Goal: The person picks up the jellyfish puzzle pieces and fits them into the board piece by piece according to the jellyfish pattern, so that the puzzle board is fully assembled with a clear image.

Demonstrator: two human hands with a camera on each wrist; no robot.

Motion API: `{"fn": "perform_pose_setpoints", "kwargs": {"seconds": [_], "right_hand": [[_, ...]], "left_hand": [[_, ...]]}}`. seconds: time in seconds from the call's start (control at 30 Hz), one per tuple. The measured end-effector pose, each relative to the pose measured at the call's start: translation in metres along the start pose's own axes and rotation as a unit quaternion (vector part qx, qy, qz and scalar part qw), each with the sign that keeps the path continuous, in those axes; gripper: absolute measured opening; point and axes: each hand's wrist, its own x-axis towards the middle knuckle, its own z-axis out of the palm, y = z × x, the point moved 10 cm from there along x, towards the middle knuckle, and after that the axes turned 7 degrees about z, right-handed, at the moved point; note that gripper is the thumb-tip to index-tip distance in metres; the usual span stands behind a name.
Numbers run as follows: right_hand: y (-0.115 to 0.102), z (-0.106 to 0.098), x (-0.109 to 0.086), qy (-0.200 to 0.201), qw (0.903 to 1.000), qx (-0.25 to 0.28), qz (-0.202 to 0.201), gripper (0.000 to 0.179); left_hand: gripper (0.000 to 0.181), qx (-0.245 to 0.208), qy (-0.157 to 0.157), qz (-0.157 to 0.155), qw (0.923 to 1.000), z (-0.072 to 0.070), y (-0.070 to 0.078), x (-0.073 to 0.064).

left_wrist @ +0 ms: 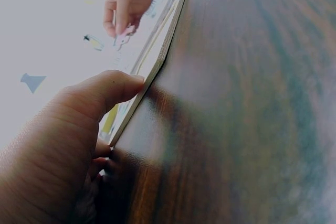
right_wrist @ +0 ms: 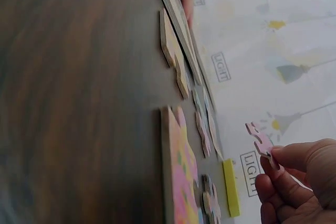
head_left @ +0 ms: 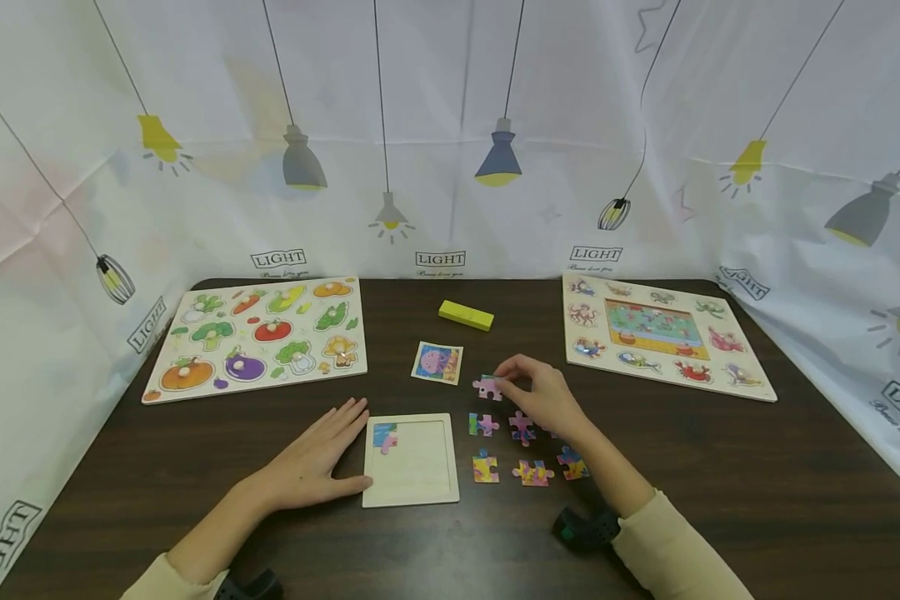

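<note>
My right hand [head_left: 543,402] pinches a pink jigsaw piece [head_left: 485,387] between thumb and fingers, above the table; the right wrist view shows the pink piece [right_wrist: 261,140] raised clear of it. My left hand [head_left: 311,462] lies with fingers extended at the left side of a square wooden puzzle tray [head_left: 420,482], its thumb touching the tray's edge. One blue-and-pink section [head_left: 385,437] sits in the tray's upper left corner. Right of the tray lie several loose pieces, among them a yellow one [head_left: 485,468] and a pink-and-green one [head_left: 483,425]. My right forearm partly hides others.
A small picture card [head_left: 437,362] lies behind the tray, and a yellow block [head_left: 466,316] farther back. A vegetable puzzle board [head_left: 225,344] stands at the back left, a sea-animal board [head_left: 667,337] at the back right. Behind the table hangs a lamp-print cloth [head_left: 435,167].
</note>
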Motion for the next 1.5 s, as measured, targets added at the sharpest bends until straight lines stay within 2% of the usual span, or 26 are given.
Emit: {"fn": "perform_pose_setpoints", "kwargs": {"seconds": [0.27, 0.57, 0.93, 1.2, 1.5], "right_hand": [[-0.010, 0.019, 0.000, -0.024, 0.9995, 0.019, -0.008, 0.008], [-0.026, 0.043, 0.001, -0.048, 0.9983, 0.034, 0.005, 0.008], [-0.042, 0.071, -0.001, -0.077, 0.9959, 0.047, -0.005, 0.006], [-0.052, 0.092, -0.006, -0.107, 0.9936, 0.028, -0.025, 0.007], [-0.065, 0.103, -0.009, -0.113, 0.9918, 0.029, -0.053, 0.006]], "left_hand": [[0.090, 0.005, 0.003, 0.001, 1.0000, 0.001, -0.001, 0.001], [0.089, 0.009, 0.010, 0.005, 0.9999, 0.001, -0.001, 0.002], [0.088, 0.011, 0.009, 0.007, 0.9999, 0.002, 0.001, 0.001], [0.090, 0.007, -0.004, -0.010, 0.9999, 0.004, -0.004, -0.001], [0.089, 0.007, 0.001, -0.003, 1.0000, 0.002, -0.004, 0.000]]}}
